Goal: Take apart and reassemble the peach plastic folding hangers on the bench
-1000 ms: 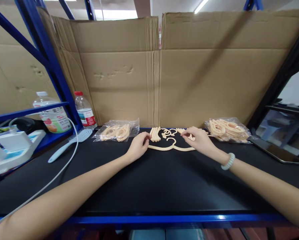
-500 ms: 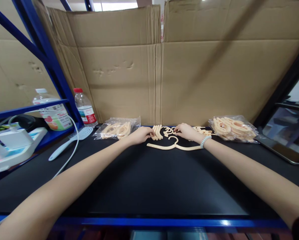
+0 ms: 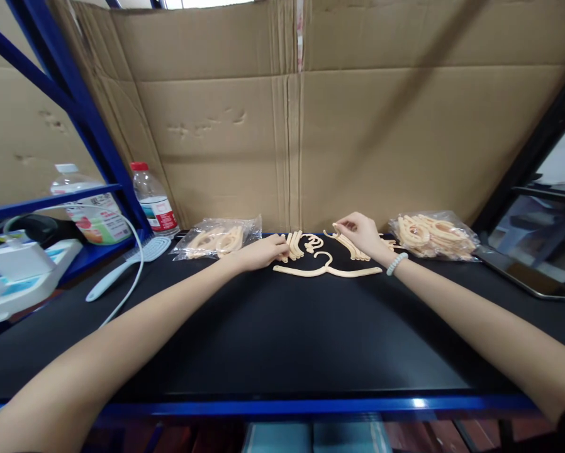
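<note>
An assembled cream folding hanger [image 3: 327, 270] lies on the black table, its hook pointing away from me. Behind it and to the left is a row of loose curved hanger arms [image 3: 294, 245]. My left hand [image 3: 263, 253] has its fingers closed at the row's left end, on a hanger arm there. Several hanger hooks [image 3: 313, 243] lie beside that row. Over a second row of hanger arms [image 3: 353, 248], my right hand [image 3: 362, 236], with a beaded bracelet on its wrist, pinches a small cream hanger piece [image 3: 336, 226], partly hidden by the fingers.
Clear bags of hanger parts lie left [image 3: 219, 239] and right [image 3: 436, 236]. A pale blue hairbrush [image 3: 126, 264], a white cable, a red-capped bottle [image 3: 153, 201] and a power strip [image 3: 32, 277] are at left. A dark tablet-like panel [image 3: 530, 270] lies right. Cardboard [image 3: 226, 151] stands behind.
My right hand has lifted from the hooks and moved right, over the right-hand row, with a small piece at its fingertips. My left hand stays at the left row. The view has tilted slightly.
</note>
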